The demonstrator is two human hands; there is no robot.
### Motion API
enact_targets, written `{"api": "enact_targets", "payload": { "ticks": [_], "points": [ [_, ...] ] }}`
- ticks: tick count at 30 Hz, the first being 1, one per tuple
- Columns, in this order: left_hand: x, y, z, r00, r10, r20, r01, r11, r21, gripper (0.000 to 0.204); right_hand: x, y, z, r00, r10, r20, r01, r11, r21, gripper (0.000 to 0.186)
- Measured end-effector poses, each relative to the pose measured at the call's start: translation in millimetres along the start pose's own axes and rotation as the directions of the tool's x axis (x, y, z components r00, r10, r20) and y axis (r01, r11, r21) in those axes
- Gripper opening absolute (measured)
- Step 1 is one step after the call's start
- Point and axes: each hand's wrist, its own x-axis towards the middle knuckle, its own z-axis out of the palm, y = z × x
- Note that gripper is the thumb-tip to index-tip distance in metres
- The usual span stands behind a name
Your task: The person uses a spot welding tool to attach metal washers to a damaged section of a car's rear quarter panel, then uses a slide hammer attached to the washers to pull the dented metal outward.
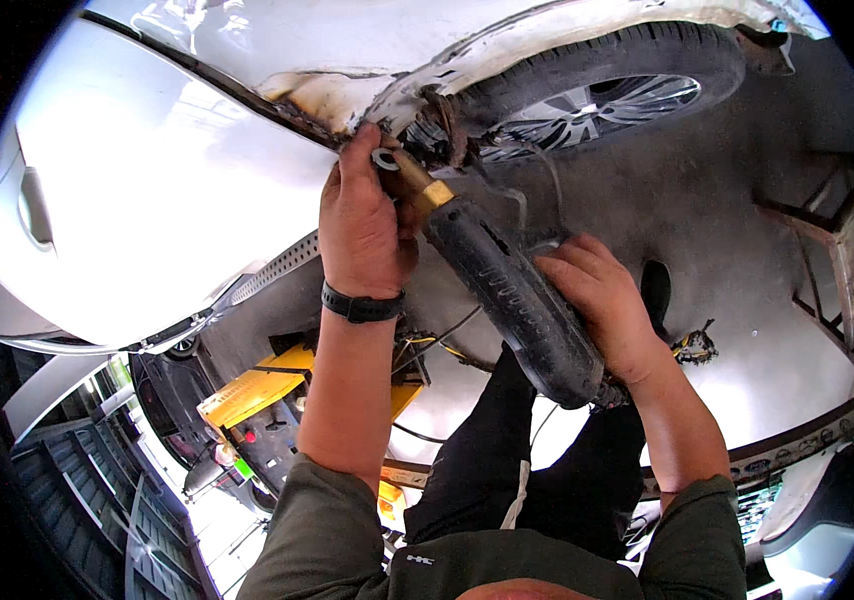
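Note:
My left hand (pixel 365 225), with a black watch on its wrist, is closed around the tip of a black tool (pixel 507 305) with a brass nut (pixel 438 194); a small silver washer (pixel 386 158) shows beside my thumb. My right hand (pixel 597 305) grips the tool's body. The tip is near the white car's rusted, damaged lower panel (pixel 317 100), beside torn dark metal (pixel 432 130) at the wheel arch. Whether the tip touches the car I cannot tell.
A tyre with an alloy wheel (pixel 592 105) is at the upper right. A rusty metal stand (pixel 837 225) stands right. Yellow equipment (pixel 257 385) and cables lie on the grey floor (pixel 707 260). A dark car (pixel 162 395) is at the lower left.

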Motion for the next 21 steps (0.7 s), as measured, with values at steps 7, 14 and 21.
{"api": "enact_targets", "payload": {
  "ticks": [7,14,21],
  "points": [
    [4.7,-8.0,-11.3,0.994,-0.106,-0.041,0.101,0.99,-0.101,0.024,4.5,-1.1,-3.0,1.0,-0.024,-0.008,0.024,0.999,0.025,0.04],
    [-3.2,-6.3,-6.5,0.999,-0.033,0.019,0.034,0.998,-0.061,0.028,7.3,-1.5,-4.3,1.0,-0.003,0.027,0.002,0.999,0.048,0.04],
    [-6.6,-4.5,5.0,0.998,-0.035,-0.044,0.028,0.988,-0.152,0.028,9.0,-4.5,-5.3,0.999,0.0,0.052,-0.002,0.999,0.047,0.04]
  ]
}}
